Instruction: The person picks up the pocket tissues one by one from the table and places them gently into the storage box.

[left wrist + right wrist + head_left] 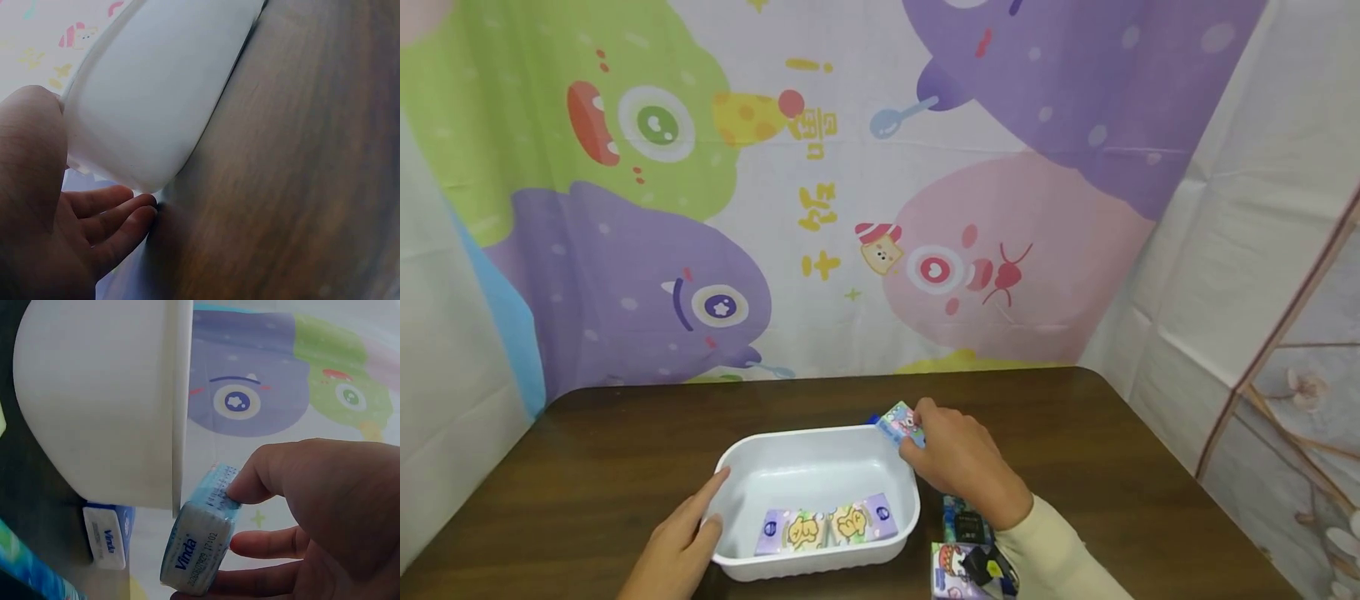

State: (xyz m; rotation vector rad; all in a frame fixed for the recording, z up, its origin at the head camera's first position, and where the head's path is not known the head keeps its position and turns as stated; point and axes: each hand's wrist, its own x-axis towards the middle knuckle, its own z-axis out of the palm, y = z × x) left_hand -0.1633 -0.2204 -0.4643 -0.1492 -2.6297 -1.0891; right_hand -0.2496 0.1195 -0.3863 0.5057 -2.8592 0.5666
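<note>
A pack of tissues [901, 423] printed "Vinda" is pinched between the thumb and fingers of my right hand [958, 454], over the far right corner of a white plastic basin [808, 446]. In the right wrist view the pack [197, 550] is tilted beside the basin's rim. My left hand [681, 533] holds the basin's left end, thumb over the rim. Its other fingers [119, 234] curl loosely by the outer wall in the left wrist view. Two purple-and-yellow tissue packs [797, 531] with cartoon figures lie side by side in the basin.
Another Vinda pack [109, 540] with a blue side stands behind the basin's far right corner. Right of the basin are a dark blue-green pack [964, 521] and a purple-white pack [951, 571] with a black item on it. A cartoon cloth [850, 333] hangs behind the brown table [625, 417].
</note>
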